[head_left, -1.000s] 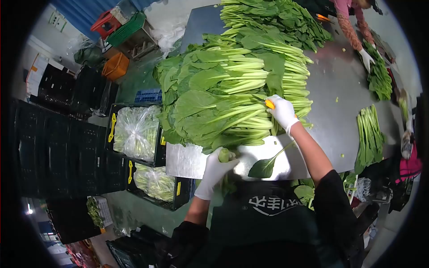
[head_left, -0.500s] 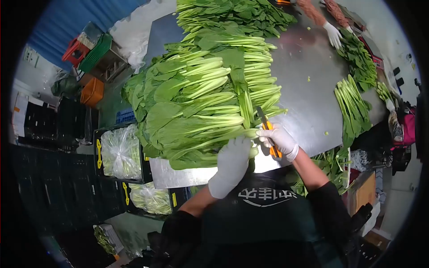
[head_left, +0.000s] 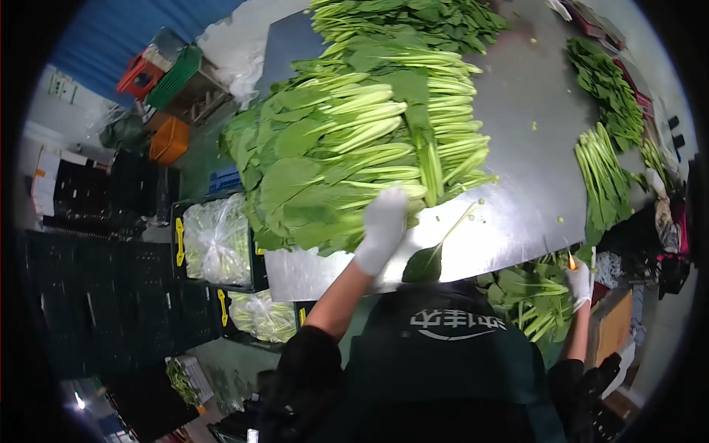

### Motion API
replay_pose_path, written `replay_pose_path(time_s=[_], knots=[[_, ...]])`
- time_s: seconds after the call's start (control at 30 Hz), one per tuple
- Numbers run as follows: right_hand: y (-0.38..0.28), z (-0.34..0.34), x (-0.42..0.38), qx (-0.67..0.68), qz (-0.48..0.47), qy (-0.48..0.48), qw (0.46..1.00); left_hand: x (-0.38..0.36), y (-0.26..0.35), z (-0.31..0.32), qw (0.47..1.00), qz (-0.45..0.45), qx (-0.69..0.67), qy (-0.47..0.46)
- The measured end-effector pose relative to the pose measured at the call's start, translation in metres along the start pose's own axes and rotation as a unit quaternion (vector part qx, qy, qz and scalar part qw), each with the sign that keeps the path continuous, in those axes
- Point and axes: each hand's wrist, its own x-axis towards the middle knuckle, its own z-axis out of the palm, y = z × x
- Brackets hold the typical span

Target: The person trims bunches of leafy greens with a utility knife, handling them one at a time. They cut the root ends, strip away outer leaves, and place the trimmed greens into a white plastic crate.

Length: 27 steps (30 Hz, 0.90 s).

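Observation:
My left hand [head_left: 385, 225], in a white glove, bends over the stalk ends at the near edge of a big pile of leafy greens [head_left: 362, 118]. Its fingers press together around the pale stalks, though the fingertips are partly hidden. Far to the right, my right hand [head_left: 581, 284], gloved too, grips an orange-handled knife [head_left: 572, 262]; its blade is hard to make out. That hand hangs beyond the table edge, above a heap of loose greens [head_left: 528, 295]. A single leaf with a long stalk [head_left: 425, 264] lies on the metal near my apron.
The metal table [head_left: 524, 170] carries scattered bits of stalk. Bunched greens [head_left: 602, 173] lie along its right edge, beside a co-worker's gloved hand [head_left: 655, 181]. Black crates [head_left: 258, 262] with bagged greens [head_left: 216, 240] stand at the left, below table height.
My right hand has swung right with the knife, off the table. My left hand has shifted up onto the stalks. A single leaf now lies on the table; a co-worker's hand at top right has withdrawn.

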Motion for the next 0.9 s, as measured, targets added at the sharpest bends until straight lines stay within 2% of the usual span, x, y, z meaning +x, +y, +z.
replay_pose_path(time_s=[0.03, 0.1, 0.17, 0.2, 0.23, 0.3, 0.37, 0.43, 0.47, 0.57, 0.6, 0.83, 0.9], knots=[[-0.033, 0.014, -0.001, 0.096, -0.012, 0.006, 0.995, 0.009, 0.004, 0.013, 0.998, 0.017, 0.052, 0.005], [-0.084, 0.043, 0.002, -0.013, -0.121, 0.010, 0.992, 0.019, 0.003, 0.023, 0.994, 0.031, 0.103, 0.012], [-0.163, 0.063, -0.015, 0.042, -0.116, -0.019, 0.992, 0.024, 0.000, 0.025, 0.986, 0.071, 0.147, -0.032], [-0.175, 0.081, -0.015, 0.061, -0.159, -0.016, 0.985, 0.020, 0.002, 0.017, 0.996, 0.062, 0.059, 0.026], [-0.186, 0.097, -0.015, 0.079, -0.199, -0.010, 0.977, 0.019, 0.008, -0.001, 0.996, 0.071, 0.053, 0.028], [-0.264, 0.086, -0.056, 0.204, -0.214, -0.045, 0.954, 0.018, 0.028, -0.049, 0.995, -0.049, -0.084, 0.003], [-0.274, 0.104, -0.059, 0.187, -0.271, -0.022, 0.944, 0.011, 0.029, -0.069, 0.984, -0.092, -0.150, -0.004], [-0.288, 0.110, -0.063, 0.174, -0.332, -0.010, 0.927, 0.008, 0.029, -0.077, 0.981, -0.094, -0.168, -0.006], [-0.299, 0.102, -0.068, 0.144, -0.326, -0.042, 0.933, 0.006, 0.029, -0.081, 0.978, -0.106, -0.180, -0.004], [-0.304, 0.108, -0.068, 0.105, -0.356, -0.019, 0.928, 0.007, 0.035, -0.086, 0.970, -0.139, -0.199, -0.002], [-0.303, 0.112, -0.066, 0.109, -0.367, -0.012, 0.924, 0.005, 0.034, -0.083, 0.974, -0.124, -0.188, 0.017], [-0.309, 0.120, -0.061, 0.101, -0.332, -0.048, 0.937, 0.009, 0.043, -0.082, 0.968, -0.117, -0.221, -0.001], [-0.313, 0.112, -0.063, 0.115, -0.256, -0.133, 0.951, 0.009, 0.042, -0.080, 0.958, -0.128, -0.255, -0.027]])
